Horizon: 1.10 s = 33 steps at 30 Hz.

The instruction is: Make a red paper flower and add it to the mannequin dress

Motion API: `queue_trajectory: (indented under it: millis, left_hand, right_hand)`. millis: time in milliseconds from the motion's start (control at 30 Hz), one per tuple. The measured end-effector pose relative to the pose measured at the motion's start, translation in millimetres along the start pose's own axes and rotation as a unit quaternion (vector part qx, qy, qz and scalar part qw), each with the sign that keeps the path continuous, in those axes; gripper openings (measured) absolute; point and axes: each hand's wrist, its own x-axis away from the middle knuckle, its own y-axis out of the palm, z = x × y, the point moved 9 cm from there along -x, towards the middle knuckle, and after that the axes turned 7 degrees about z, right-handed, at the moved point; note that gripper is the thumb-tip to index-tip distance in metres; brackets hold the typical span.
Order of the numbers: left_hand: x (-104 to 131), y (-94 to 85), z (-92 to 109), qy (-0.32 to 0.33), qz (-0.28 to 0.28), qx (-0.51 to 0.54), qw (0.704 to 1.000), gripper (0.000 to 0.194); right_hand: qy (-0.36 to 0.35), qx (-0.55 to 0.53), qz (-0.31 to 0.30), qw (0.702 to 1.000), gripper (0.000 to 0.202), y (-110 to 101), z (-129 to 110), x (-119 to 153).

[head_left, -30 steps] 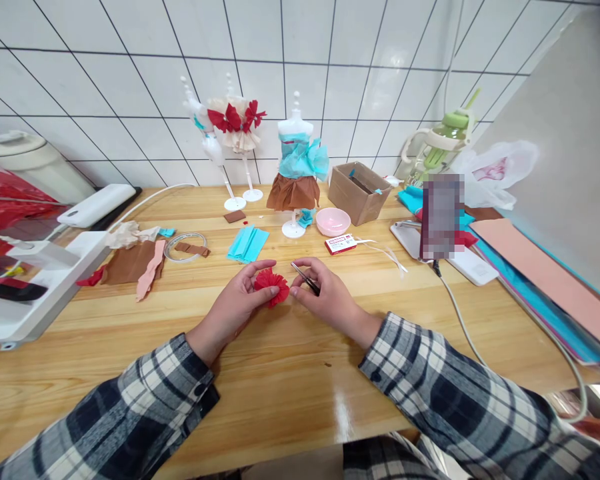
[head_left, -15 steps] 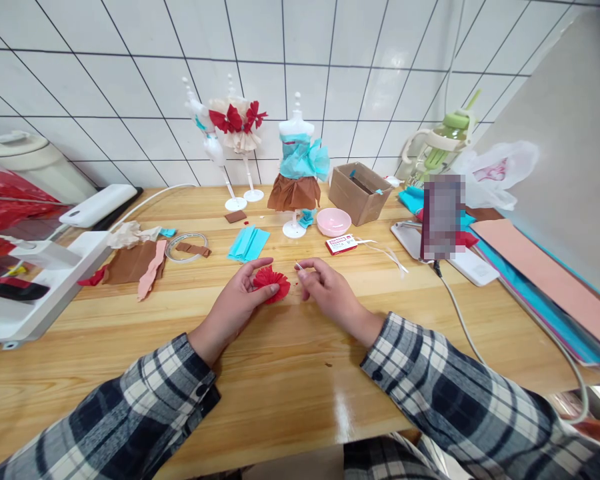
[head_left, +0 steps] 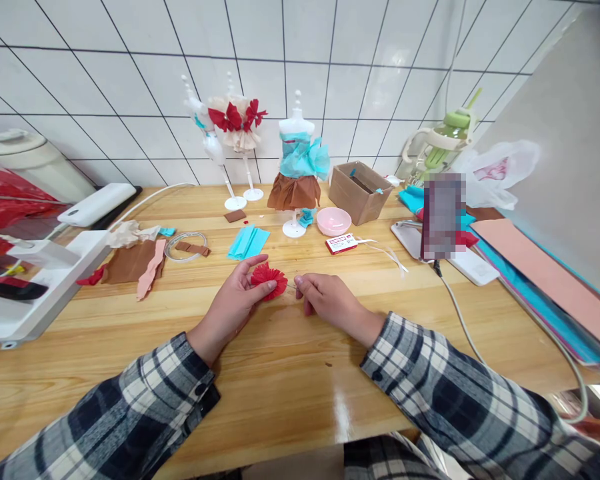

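My left hand (head_left: 237,293) pinches a red pleated paper flower (head_left: 270,281) between thumb and fingers, just above the table. Closed around a thin, pale, stick-like tool (head_left: 291,287), my right hand (head_left: 323,297) is at the flower's right side. The tool's tip points at the flower's edge; whether it touches cannot be made out. Most of the tool is hidden in my fingers. Beyond my hands lie folded turquoise crepe paper (head_left: 249,243) and a small red-and-white box (head_left: 341,244).
Dressed mini mannequins (head_left: 295,160) stand at the back, beside a cardboard box (head_left: 361,192) and a pink bowl (head_left: 334,221). To the left are paper scraps (head_left: 125,262), a tape roll (head_left: 167,248) and a power strip (head_left: 55,280). A propped phone (head_left: 443,217) stands right.
My right hand has tipped downward, bringing the thin tool from pointing up and away to facing the flower's right edge. The flower has shifted slightly left in my left hand.
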Motion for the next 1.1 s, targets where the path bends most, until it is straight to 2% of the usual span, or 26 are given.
queue_trajectory:
  millis: [367,733,1100]
  left_hand:
    - [1.0,2.4,-2.3,-0.004,-0.025,-0.013,1.000,0.069]
    - [1.1,2.2,-2.9,-0.002,-0.022,-0.029,0.999,0.069]
    - [1.4,1.6,-1.5,-0.023,-0.004,0.044,0.999,0.066]
  right_hand:
    - [-0.016,0.019,0.006,1.000,0.047,-1.2,-1.9,-2.3]
    - [-0.010,0.050,-0.005,0.999,0.044,0.4,-1.9,-3.8]
    - [0.016,0.012,-0.017,1.000,0.051,0.1,1.6,-1.0]
